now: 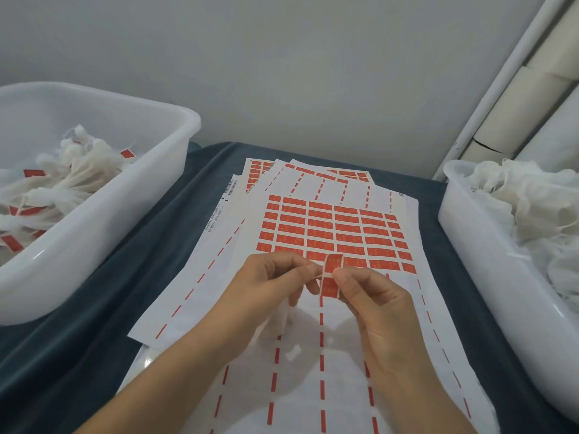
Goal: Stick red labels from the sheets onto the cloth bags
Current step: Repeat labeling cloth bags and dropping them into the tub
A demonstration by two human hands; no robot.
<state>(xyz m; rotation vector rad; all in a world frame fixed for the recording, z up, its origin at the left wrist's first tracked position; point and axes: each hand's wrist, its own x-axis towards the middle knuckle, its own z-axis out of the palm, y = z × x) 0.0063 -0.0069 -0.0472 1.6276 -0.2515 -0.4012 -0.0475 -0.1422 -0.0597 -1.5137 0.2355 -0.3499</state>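
Both hands met mid-sheet: your left hand (pixel 275 277) and right hand (pixel 372 296) each pinched the red label (pixel 329 277), bent between them, probably so the adhesive stayed off your fingers. A bag (pixel 279 321) seemingly hung under your left. Sheet (pixel 329 233) lay mid-table; labelled bags in the left bin (pixel 175 170).

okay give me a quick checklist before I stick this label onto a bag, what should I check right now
1. Red label off the sheet, pinched by left hand and right hand: ok.
2. Label flat, unfolded: not ok, it bends over at the top.
3. Cloth bag ready under the hands: cannot tell, mostly hidden.
4. Labels left on sheet: ok.
5. Unlabelled bags in right tub: ok.
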